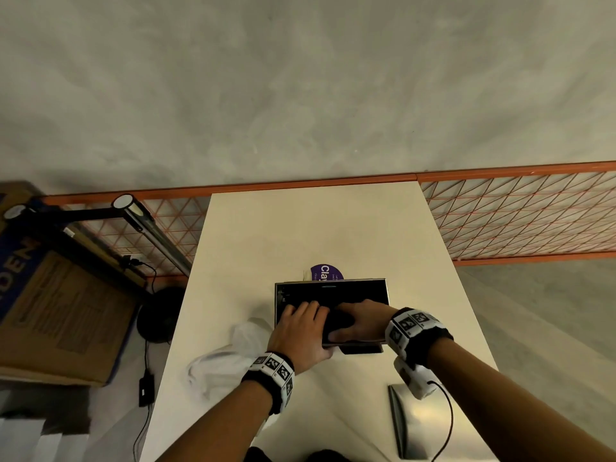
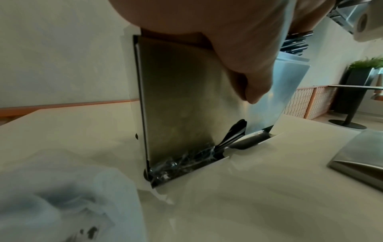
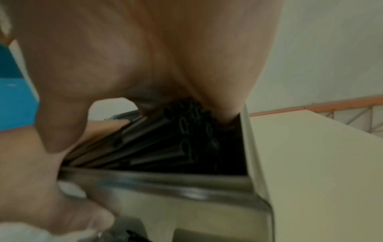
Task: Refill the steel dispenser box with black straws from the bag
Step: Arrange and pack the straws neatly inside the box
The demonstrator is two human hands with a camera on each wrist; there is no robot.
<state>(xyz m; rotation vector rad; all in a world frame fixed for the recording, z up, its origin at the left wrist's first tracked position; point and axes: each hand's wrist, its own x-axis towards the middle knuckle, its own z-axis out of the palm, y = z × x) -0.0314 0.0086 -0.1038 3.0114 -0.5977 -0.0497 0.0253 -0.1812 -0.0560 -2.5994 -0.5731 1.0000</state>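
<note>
The steel dispenser box stands open-topped in the middle of the cream table. My right hand reaches in from the right and grips a bundle of black straws low inside the box. My left hand lies over the front rim, fingers inside beside the straws and thumb pressed on the outer front wall. The clear plastic bag lies crumpled left of the box. A few wrapped black straws show in the bottom tray.
The box's steel lid lies flat near the table's front right. A purple round label sits just behind the box. Orange mesh fencing runs behind the table. A cardboard carton and a lamp stand to the left.
</note>
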